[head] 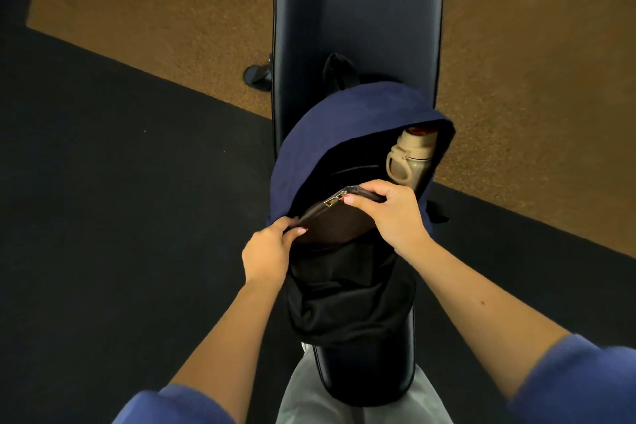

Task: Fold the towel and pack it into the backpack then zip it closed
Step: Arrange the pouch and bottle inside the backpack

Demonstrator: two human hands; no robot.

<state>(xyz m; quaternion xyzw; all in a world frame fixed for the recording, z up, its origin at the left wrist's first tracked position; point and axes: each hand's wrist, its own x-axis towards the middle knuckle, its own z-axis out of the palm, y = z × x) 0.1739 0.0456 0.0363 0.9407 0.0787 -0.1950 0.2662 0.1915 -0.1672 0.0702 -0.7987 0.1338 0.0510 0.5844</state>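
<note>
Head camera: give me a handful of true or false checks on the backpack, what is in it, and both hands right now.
1. The navy blue fabric backpack lies on the black padded bench. True.
2. The backpack's main opening is zipped closed. False: it gapes open, with the dark interior showing.
3. A beige bottle with a loop handle sits inside the backpack on its right side. True.
4. Both hands hold a dark brown flat pouch with a gold zipper pull at the opening. True: left hand at its left end, right hand at its top edge.
5. The right hand grips the bottle. False: it is on the pouch, below the bottle.
6. A white towel lies folded on the bench beyond the backpack. False: none shows there.
</note>
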